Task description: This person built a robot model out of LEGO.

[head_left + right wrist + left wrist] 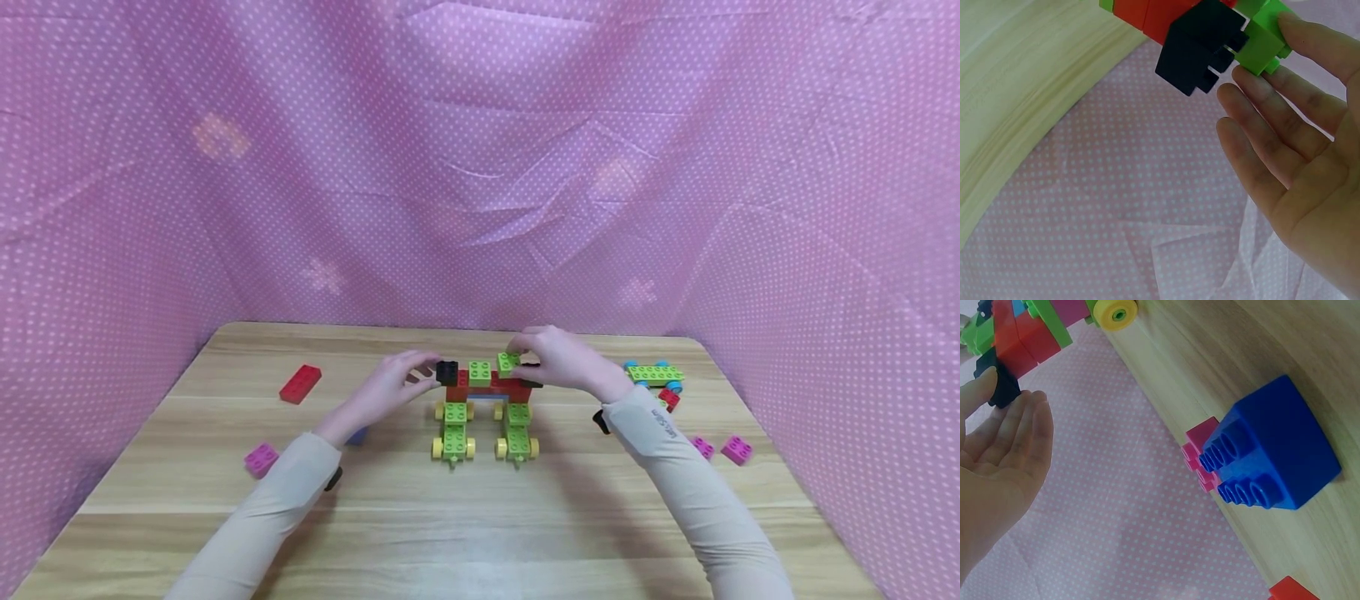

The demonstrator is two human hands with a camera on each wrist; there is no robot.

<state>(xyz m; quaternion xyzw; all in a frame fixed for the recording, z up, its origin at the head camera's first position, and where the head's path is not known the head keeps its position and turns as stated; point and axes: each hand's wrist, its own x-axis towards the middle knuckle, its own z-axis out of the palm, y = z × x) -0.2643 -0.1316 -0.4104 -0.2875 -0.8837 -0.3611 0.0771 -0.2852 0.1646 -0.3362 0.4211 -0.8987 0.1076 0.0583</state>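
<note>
A built block structure stands mid-table, its red brick row raised above two lime-green wheeled bases with yellow wheels. At its left end my left hand pinches a black brick between thumb and fingers. My right hand holds a lime-green brick by its sides, over the right part of the red row. Another green brick sits on the row between the hands. In the right wrist view, a second black brick at the right end lies beside the held green brick, apart from the lower fingers.
At left are a red brick, a pink brick and a blue brick, mostly behind the left forearm in the head view. A green base with blue wheels, a red brick and pink bricks lie at right.
</note>
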